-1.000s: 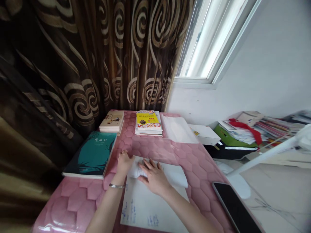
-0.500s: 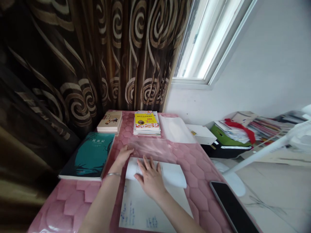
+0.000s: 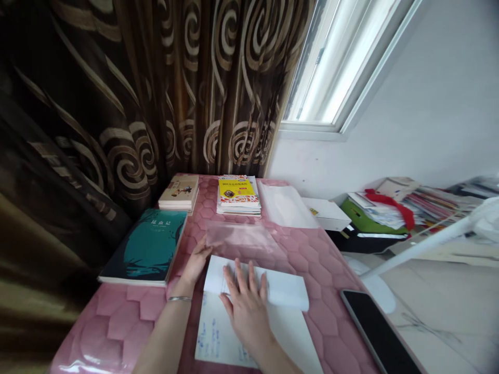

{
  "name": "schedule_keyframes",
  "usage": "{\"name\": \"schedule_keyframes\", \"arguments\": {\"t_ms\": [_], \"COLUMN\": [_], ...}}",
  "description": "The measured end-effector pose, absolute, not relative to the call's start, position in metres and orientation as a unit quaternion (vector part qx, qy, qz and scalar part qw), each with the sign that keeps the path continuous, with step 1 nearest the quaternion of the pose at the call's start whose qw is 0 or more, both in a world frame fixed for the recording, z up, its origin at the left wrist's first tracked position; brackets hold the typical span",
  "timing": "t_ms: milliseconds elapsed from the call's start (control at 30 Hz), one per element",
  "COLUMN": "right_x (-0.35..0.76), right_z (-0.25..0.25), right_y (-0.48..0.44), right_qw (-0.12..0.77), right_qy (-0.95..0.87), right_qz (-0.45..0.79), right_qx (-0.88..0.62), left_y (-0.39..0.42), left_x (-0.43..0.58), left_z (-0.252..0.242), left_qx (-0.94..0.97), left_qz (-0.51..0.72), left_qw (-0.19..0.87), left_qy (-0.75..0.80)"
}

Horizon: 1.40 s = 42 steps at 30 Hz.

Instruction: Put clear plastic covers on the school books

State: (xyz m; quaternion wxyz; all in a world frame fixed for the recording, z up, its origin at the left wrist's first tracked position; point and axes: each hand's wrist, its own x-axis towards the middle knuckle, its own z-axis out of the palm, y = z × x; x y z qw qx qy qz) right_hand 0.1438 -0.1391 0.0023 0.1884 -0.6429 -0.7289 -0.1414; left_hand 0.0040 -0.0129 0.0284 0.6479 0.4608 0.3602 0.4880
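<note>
While the right hand (image 3: 248, 310) lay palm-down with fingers spread on the opened booklet (image 3: 292, 330), the left hand (image 3: 197, 261) was at the near left corner of a clear plastic sheet (image 3: 245, 237), fingers a little bent; couldn't tell whether it pinched the film or just rested there. Booklet sat at the near middle of the pink hexagon-patterned counter (image 3: 127, 323), white leaf curled across its far part, blue handwriting on the exposed page below.

Progress, as judged from the layout: opening was done, and the right hand seemed to be keeping the booklet flat. Sheet lay just beyond the booklet's far edge; its near border was too faint to say whether the two touched. No plastic showed over the visible pages, so sheet and booklet looked not yet joined. Booklet's underside was hidden.

Other items sat apart from the hands: teal 昆虫记 book (image 3: 150, 248) to the left, tan books (image 3: 179, 192) behind it, yellow-covered book (image 3: 236, 190) topping a stack, more translucent sheets (image 3: 289, 206) beside that, smartphone (image 3: 376, 327) at the right edge.
</note>
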Motion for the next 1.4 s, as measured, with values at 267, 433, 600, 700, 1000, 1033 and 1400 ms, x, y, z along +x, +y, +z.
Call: {"name": "schedule_keyframes", "arguments": {"t_ms": [267,433,600,700,1000,1033,1400], "right_x": [0.141,0.141,0.140,0.139,0.142,0.144,0.233], "right_z": [0.003,0.005,0.002,0.001,0.004,0.007,0.017], "right_y": [-0.128,-0.124,-0.125,-0.123,-0.114,-0.113,-0.115], "right_qw": [0.200,0.206,0.210,0.213,0.217,0.215,0.357], "right_qy": [-0.699,-0.701,-0.705,-0.710,-0.741,-0.748,-0.545], "right_qz": [-0.153,-0.151,-0.153,-0.159,-0.150,-0.146,-0.118], "right_qx": [-0.669,-0.666,-0.660,-0.652,-0.618,-0.611,-0.750], "left_y": [-0.023,-0.031,-0.037,-0.039,-0.037,-0.036,-0.037], "left_x": [0.006,0.011,0.012,0.012,0.011,0.011,0.011], "left_z": [0.030,0.028,0.019,0.016,0.010,0.008,0.006], "left_qx": [0.449,0.440,0.446,0.456,0.532,0.540,0.485], "left_qz": [0.513,0.496,0.511,0.511,0.526,0.528,0.537], "left_qw": [0.621,0.658,0.633,0.612,0.533,0.523,0.545], "left_qy": [0.386,0.358,0.374,0.395,0.395,0.395,0.423]}}
